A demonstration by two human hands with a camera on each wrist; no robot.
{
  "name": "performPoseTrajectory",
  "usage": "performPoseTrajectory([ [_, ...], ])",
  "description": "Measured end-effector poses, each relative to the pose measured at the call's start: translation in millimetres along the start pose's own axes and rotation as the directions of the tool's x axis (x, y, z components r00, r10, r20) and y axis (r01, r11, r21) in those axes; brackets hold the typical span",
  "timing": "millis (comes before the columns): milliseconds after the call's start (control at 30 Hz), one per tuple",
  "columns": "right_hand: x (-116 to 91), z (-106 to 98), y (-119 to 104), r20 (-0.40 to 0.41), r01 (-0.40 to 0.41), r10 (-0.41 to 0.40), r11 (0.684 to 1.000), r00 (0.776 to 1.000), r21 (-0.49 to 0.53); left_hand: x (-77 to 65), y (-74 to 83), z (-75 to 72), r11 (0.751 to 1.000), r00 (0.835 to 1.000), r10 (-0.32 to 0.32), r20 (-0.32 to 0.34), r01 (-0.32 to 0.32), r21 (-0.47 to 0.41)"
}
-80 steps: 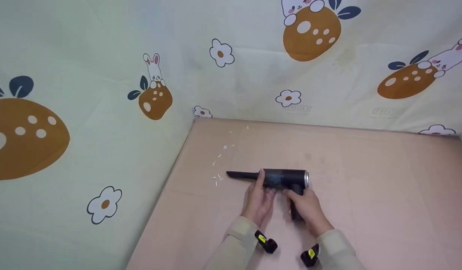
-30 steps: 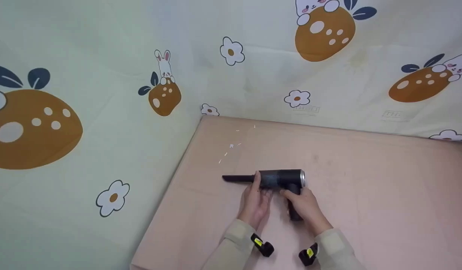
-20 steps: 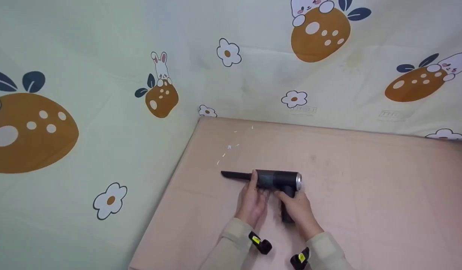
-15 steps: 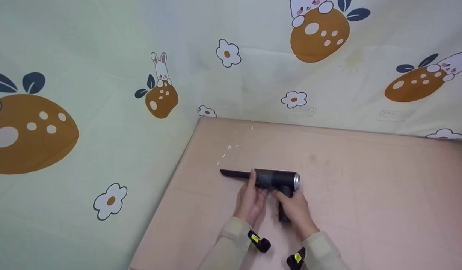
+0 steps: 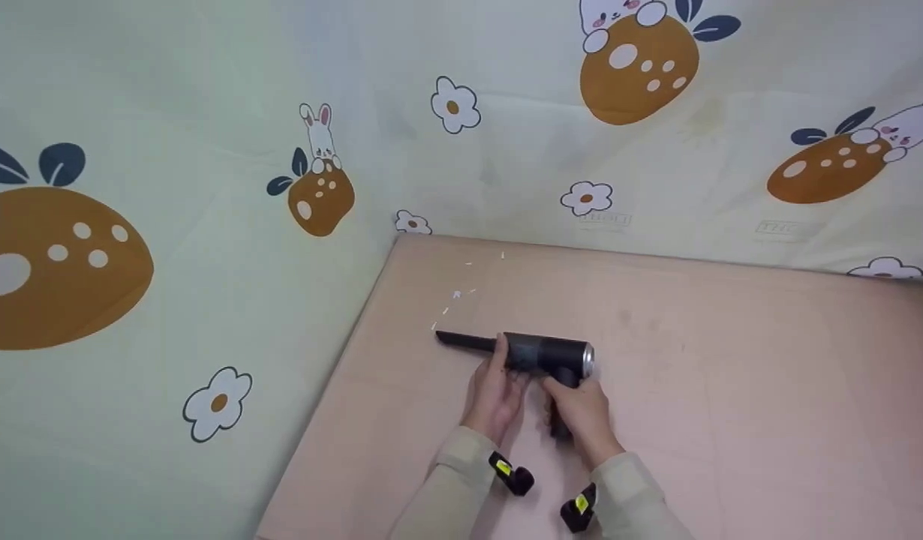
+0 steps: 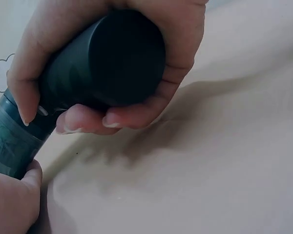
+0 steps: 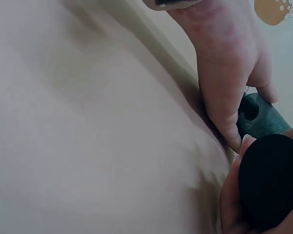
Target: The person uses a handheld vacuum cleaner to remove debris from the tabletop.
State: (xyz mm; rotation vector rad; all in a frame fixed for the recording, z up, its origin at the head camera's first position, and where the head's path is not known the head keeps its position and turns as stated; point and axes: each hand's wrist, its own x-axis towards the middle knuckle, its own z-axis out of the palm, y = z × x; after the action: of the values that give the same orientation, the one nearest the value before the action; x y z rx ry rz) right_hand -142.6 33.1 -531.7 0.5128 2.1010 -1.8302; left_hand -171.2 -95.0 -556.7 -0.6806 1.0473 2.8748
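A black handheld vacuum cleaner (image 5: 555, 352) with a long flat nozzle (image 5: 465, 341) is held level just over the pink-beige tabletop, nozzle to the left. My right hand (image 5: 584, 412) grips its handle; in the left wrist view those fingers (image 6: 178, 48) wrap round the handle (image 6: 129, 58). My left hand (image 5: 495, 394) holds the front of the barrel, thumb on one side and fingers beneath. The right wrist view shows that left hand (image 7: 229, 63) straddling the translucent dust cup (image 7: 263, 117). A white scrap (image 5: 434, 326) lies right by the nozzle tip.
Several more small white scraps (image 5: 456, 295) lie scattered beyond the nozzle, toward the back left corner of the tabletop (image 5: 769, 390). Pale sheeting (image 5: 206, 300) printed with rabbits, fruit and flowers rises along the left and back edges.
White scraps that lay beside the nozzle tip at first are gone from the tabletop. Both hands have since carried the vacuum slightly left and farther back, its tip now close to another scrap.
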Motion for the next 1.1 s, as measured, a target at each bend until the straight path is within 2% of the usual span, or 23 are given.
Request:
performPoseTrajectory([
  [167,4,3,-2,-0.028,0.005,-0.006,0.999,1.0,-0.051,3.4,3.6,-0.3,0.999,1.0,0.003,0.001,-0.003,0.041],
  [333,6,7,-3,-0.068,0.018,-0.023,0.996,0.997,-0.084,5.8,5.8,-0.1,0.999,1.0,0.011,0.015,-0.012,0.035],
  [700,6,17,-5,-0.11,0.021,-0.03,0.996,0.993,-0.083,12.5,9.9,1.7,1.0,1.0,-0.022,-0.011,0.022,0.005],
  [900,7,18,-3,-0.146,0.038,-0.051,0.995,0.988,-0.091,14.2,10.8,3.5,0.999,1.0,-0.026,0.001,0.026,0.021],
  [1100,7,17,-1,-0.148,0.029,-0.038,0.997,0.988,-0.066,14.6,11.8,5.6,0.998,0.999,-0.043,0.006,0.043,0.047],
])
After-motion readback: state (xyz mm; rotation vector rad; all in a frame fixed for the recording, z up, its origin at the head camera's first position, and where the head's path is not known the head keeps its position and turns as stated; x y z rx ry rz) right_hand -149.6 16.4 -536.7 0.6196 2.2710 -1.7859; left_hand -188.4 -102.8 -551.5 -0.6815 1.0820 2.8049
